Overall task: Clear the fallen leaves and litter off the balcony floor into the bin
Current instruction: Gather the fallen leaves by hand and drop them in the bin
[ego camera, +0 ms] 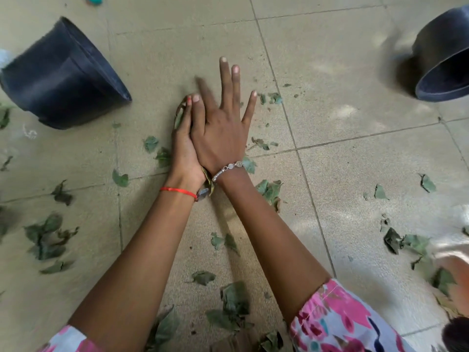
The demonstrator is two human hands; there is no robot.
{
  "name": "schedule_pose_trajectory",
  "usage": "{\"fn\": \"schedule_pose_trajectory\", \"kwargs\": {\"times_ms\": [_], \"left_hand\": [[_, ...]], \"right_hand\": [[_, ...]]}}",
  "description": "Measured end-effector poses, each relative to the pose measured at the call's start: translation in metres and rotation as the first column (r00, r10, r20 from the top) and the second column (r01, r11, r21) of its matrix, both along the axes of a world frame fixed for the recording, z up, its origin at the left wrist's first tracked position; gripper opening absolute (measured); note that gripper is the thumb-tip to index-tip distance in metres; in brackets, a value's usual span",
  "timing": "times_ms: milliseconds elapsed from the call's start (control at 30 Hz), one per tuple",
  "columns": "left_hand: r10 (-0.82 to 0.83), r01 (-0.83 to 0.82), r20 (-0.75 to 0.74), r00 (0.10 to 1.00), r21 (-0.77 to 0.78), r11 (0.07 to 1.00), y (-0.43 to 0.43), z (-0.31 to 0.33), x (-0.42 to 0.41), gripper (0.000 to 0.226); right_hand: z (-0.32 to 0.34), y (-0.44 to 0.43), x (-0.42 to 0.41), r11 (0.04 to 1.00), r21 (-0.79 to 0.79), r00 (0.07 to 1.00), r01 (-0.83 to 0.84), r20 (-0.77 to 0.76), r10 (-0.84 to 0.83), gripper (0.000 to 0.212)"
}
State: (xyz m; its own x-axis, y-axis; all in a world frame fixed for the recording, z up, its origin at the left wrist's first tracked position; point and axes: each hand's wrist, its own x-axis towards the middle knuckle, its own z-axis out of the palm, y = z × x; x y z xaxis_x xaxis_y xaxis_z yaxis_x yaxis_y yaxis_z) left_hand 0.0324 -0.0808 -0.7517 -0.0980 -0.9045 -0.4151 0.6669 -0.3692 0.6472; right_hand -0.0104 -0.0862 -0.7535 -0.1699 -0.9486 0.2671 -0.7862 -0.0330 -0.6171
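My left hand (pixel 183 148) and my right hand (pixel 221 128) are pressed together palm to palm above the tiled floor. A wad of green leaves (pixel 179 115) is sandwiched between them. Its edges stick out beside my left fingertips and down at the wrists. The fingers of both hands are straight, and those of the right hand are spread. Loose leaves (pixel 47 237) lie scattered over the floor all around my arms. A black plastic bin (pixel 63 74) lies tipped on its side to the upper left of my hands.
A second black tub (pixel 444 59) lies on its side at the upper right. More leaves (pixel 406 243) are piled at the right and near my elbows. A scrap of white string (pixel 30 133) lies at the left. A blurred person's limb (pixel 456 278) shows at the right edge.
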Motion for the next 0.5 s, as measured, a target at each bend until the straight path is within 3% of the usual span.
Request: {"fn": "schedule_pose_trajectory", "kwargs": {"times_ms": [100,167,233,333,500], "left_hand": [[0.116,-0.117,0.050,0.992,0.022,0.993,0.000,-0.002,0.017,0.038],[0.211,-0.208,0.112,0.971,-0.040,0.977,-0.003,-0.002,0.032,0.036],[0.311,-0.287,0.223,0.924,-0.136,0.948,-0.002,-0.003,0.049,0.009],[0.390,-0.282,0.423,0.818,-0.296,0.913,0.005,-0.005,0.075,0.010],[0.492,-0.250,0.561,0.666,-0.453,0.856,0.016,-0.017,0.097,0.011]], "right_hand": [[0.007,-0.007,-0.002,0.997,0.066,0.984,-0.048,0.175,0.036,0.054],[0.010,-0.016,-0.021,0.998,0.058,0.973,0.005,0.229,-0.018,0.061],[0.007,-0.028,-0.054,0.994,0.054,0.982,0.090,0.163,-0.098,0.063],[-0.010,-0.042,-0.103,0.970,0.190,0.986,0.151,0.037,-0.161,0.070],[-0.027,-0.044,-0.095,0.949,0.305,0.976,-0.079,-0.170,0.136,0.062]]}}
